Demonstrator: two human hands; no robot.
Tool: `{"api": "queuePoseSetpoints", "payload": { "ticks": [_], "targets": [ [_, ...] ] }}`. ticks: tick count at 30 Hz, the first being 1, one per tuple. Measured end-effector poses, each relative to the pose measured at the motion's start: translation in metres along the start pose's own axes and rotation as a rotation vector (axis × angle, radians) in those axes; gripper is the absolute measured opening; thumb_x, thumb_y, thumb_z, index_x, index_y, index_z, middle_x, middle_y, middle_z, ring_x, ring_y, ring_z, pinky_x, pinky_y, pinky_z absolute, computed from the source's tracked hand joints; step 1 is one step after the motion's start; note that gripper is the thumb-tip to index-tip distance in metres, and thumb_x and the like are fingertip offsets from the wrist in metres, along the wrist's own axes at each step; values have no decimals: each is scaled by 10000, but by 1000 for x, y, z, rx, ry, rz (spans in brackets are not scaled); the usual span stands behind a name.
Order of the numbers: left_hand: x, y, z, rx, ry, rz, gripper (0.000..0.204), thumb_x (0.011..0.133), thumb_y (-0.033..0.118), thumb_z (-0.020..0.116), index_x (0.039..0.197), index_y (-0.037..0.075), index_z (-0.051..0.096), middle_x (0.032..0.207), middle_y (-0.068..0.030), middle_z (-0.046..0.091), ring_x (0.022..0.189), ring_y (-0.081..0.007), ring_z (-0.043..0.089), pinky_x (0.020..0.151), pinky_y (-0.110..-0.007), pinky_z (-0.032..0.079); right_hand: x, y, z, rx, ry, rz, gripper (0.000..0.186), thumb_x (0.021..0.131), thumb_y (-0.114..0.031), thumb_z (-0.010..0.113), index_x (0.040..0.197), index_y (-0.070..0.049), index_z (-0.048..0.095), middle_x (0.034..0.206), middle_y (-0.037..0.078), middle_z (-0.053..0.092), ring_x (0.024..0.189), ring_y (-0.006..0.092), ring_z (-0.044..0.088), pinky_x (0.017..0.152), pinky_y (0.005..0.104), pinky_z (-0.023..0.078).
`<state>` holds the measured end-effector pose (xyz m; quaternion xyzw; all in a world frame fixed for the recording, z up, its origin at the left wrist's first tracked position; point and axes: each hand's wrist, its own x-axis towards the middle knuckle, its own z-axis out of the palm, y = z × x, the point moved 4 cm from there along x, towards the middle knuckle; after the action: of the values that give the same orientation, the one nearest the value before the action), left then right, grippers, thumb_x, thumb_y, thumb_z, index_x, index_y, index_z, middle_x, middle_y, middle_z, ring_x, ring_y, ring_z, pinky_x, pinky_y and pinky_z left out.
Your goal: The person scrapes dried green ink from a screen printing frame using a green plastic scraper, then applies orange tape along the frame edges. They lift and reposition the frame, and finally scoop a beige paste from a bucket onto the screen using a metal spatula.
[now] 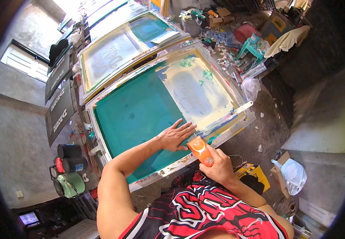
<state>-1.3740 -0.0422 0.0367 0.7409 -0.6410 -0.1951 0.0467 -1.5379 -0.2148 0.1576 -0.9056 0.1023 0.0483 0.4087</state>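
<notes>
My left hand (177,135) lies flat, fingers spread, on the dark green half (130,111) of a screen-printing frame (91,112), near its right edge. Just right of it my right hand (217,163) grips an orange handheld tool (199,148), its flat end at the frame's lower strip beside the border between green and cream halves. The cream half (198,93) carries a pale blue-grey patch with faint lettering and green smears. A narrow pale strip (242,106) lies across the frame's right edge. What exactly the tool's end touches is hard to make out.
More screen frames (85,59) stand behind on the rack, with dark panels (59,107) hanging left. Buckets, a teal stool (249,51) and scattered debris fill the back right. Cylindrical containers (71,185) are stacked at the left; a bagged bundle (292,177) and yellow box (254,175) lie lower right.
</notes>
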Motion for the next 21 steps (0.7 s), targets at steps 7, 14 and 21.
{"api": "queuePoseSetpoints", "payload": {
  "ticks": [7,14,21],
  "targets": [
    [2,-7,0,-9,38,14,963,961,680,494,1630,43,224,1724,-117,176,1593,-288,162,1281,-567,90,-4,-4,-17,-10,8,-33,675,716,-268,803,1301,27,637,965,228,620,879,442,679,790,520,573],
    [-1,-7,-2,-25,63,21,967,951,670,522,1633,56,219,1723,-123,177,1591,-297,167,1277,-577,91,13,-23,-30,-138,-11,-51,630,738,-276,797,1258,36,625,1098,267,569,932,463,679,827,519,578],
    [1,-10,0,-51,75,35,949,950,655,542,1635,82,220,1718,-130,192,1591,-309,163,1275,-589,89,99,-41,-31,-430,-398,-181,364,754,-349,705,868,-10,775,1020,263,688,1007,450,681,899,512,555]
  ]
}}
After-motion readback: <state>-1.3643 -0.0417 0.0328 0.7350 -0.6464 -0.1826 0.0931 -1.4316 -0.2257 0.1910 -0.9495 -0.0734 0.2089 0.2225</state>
